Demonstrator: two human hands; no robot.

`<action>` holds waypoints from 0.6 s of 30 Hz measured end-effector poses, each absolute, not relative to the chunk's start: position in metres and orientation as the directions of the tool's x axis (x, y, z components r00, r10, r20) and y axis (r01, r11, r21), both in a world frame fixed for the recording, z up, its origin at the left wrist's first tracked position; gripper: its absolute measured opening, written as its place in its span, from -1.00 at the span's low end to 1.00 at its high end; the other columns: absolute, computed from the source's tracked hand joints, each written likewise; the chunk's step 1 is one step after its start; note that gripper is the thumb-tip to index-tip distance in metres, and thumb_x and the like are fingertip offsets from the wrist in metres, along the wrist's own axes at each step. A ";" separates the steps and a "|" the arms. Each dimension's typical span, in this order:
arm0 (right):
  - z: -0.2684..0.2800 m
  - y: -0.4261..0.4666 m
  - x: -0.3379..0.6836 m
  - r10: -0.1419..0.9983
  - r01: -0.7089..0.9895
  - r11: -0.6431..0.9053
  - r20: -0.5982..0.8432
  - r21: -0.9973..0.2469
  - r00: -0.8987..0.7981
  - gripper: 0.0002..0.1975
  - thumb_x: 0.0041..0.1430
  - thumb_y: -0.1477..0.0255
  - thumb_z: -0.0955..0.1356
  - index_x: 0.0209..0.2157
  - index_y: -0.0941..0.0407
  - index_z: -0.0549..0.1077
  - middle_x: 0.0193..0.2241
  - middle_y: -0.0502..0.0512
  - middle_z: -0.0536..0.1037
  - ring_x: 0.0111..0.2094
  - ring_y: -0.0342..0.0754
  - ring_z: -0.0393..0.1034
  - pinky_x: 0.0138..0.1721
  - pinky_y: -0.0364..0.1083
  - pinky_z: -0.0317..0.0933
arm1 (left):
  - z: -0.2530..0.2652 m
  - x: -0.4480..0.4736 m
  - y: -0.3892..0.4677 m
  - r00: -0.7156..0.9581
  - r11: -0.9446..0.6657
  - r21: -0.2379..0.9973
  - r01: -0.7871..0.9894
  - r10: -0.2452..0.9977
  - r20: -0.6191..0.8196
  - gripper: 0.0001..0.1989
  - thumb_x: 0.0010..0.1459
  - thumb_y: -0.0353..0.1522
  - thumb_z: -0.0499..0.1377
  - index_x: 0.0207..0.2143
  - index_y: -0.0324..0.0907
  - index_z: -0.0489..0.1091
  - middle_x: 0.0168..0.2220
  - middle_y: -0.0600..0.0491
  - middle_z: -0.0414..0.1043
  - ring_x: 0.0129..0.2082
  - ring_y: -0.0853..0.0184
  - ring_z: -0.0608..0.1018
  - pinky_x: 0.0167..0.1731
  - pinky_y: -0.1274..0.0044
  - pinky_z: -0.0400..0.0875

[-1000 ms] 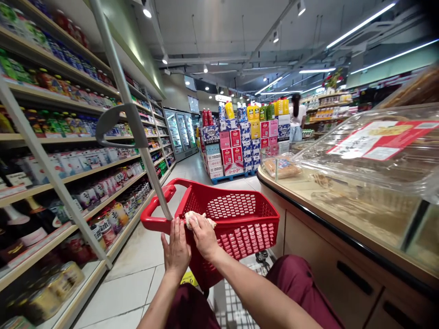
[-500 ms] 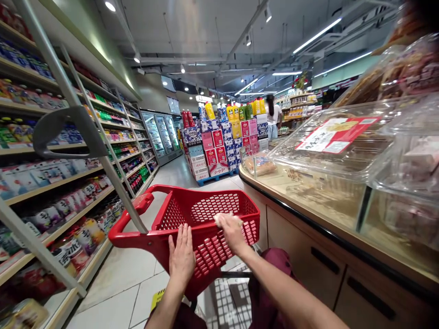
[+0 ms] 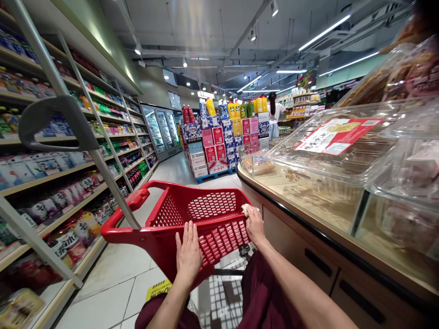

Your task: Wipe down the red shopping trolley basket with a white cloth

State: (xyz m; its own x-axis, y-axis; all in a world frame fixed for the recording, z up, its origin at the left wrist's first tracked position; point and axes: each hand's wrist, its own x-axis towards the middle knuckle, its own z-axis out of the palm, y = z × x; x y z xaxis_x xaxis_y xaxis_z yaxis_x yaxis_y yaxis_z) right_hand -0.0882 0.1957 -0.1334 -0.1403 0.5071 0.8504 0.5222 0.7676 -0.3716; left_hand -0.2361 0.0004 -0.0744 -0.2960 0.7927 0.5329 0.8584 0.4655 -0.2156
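Note:
A red plastic shopping basket cart (image 3: 161, 242) with perforated sides stands right in front of me. Against its near side rests my left hand (image 3: 189, 250), flat, with the fingers stretched upward. My right hand (image 3: 255, 225) is closed on a crumpled white cloth (image 3: 247, 209) at the basket's right corner, on the rim. Whether it is cloth or tissue is hard to make out. A grey pull handle (image 3: 55, 123) on a metal pole rises from the cart's left part.
Shelves of drinks (image 3: 65, 192) line the left. Stacked drink cartons (image 3: 216, 146) stand ahead on a blue pallet (image 3: 216, 175), with a person (image 3: 274, 114) behind them. At right, a counter (image 3: 302, 219) holds clear food boxes (image 3: 336, 137). A yellow floor sign (image 3: 158, 289) lies below.
My right hand has slid rightward along the basket's rim with the white cloth, reaching the corner. My left hand stays flat on the near side. The view has shifted slightly.

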 end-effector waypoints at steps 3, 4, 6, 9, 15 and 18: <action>-0.135 0.181 -0.107 0.450 0.485 0.821 0.866 -0.303 -0.220 -0.52 0.06 0.65 0.08 0.00 0.16 0.32 -0.04 0.18 0.38 0.05 0.02 0.18 0.07 0.08 0.08 | -0.074 -0.234 0.002 -0.301 0.484 -0.222 0.847 0.779 0.550 -0.38 -0.02 -0.43 -0.08 0.15 -0.35 0.02 0.22 -0.12 -0.04 0.23 0.21 -0.02 0.17 0.22 -0.17; -0.135 0.177 -0.113 0.411 0.452 0.853 0.868 -0.259 -0.278 -0.52 0.06 0.65 0.09 -0.01 0.14 0.32 -0.02 0.15 0.38 0.06 -0.01 0.18 0.07 0.05 0.08 | -0.074 -0.235 0.001 -0.292 0.477 -0.231 0.848 0.784 0.548 -0.37 -0.04 -0.44 -0.07 0.15 -0.35 0.01 0.22 -0.12 -0.04 0.23 0.21 -0.03 0.17 0.21 -0.18; -0.135 0.178 -0.115 0.373 0.420 0.882 0.863 -0.216 -0.340 -0.53 0.07 0.65 0.10 -0.02 0.11 0.34 -0.02 0.10 0.38 0.05 -0.06 0.19 0.07 0.00 0.11 | -0.074 -0.235 0.000 -0.280 0.464 -0.243 0.852 0.795 0.538 -0.35 -0.06 -0.46 -0.07 0.16 -0.33 0.00 0.22 -0.10 -0.04 0.23 0.23 -0.03 0.17 0.22 -0.20; -0.138 0.193 -0.096 0.456 0.499 0.815 0.857 -0.295 -0.240 -0.55 0.10 0.64 0.08 -0.03 0.15 0.35 -0.07 0.19 0.41 0.02 -0.02 0.23 0.04 0.04 0.14 | -0.074 -0.235 -0.001 -0.289 0.462 -0.235 0.855 0.801 0.524 -0.35 -0.07 -0.47 -0.07 0.16 -0.31 0.00 0.22 -0.08 -0.06 0.23 0.24 -0.02 0.18 0.23 -0.21; -0.134 0.174 -0.118 0.440 0.489 0.828 0.857 -0.273 -0.267 -0.55 0.10 0.64 0.08 -0.02 0.19 0.35 -0.04 0.21 0.40 0.06 0.04 0.18 0.05 0.09 0.11 | -0.077 -0.235 0.002 -0.313 0.484 -0.212 0.849 0.783 0.537 -0.35 -0.06 -0.46 -0.06 0.16 -0.34 0.00 0.23 -0.10 -0.09 0.24 0.22 -0.04 0.18 0.22 -0.20; -0.128 0.163 -0.126 0.361 0.395 0.895 0.856 -0.207 -0.370 -0.54 0.10 0.65 0.10 -0.01 0.12 0.34 -0.02 0.13 0.39 0.06 -0.03 0.18 0.08 0.02 0.09 | -0.076 -0.240 -0.002 -0.278 0.453 -0.235 0.860 0.802 0.528 -0.37 -0.04 -0.45 -0.08 0.16 -0.32 -0.01 0.23 -0.07 -0.07 0.24 0.25 -0.03 0.18 0.21 -0.23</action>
State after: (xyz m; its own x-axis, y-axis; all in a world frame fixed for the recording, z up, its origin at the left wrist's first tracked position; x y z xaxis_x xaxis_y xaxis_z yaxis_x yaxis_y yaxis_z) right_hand -0.1263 0.1632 -0.1276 -0.3703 0.3609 0.8559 0.3951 0.8951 -0.2065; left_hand -0.2403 -0.0017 -0.0764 -0.2780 0.8022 0.5283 0.8602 0.4527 -0.2349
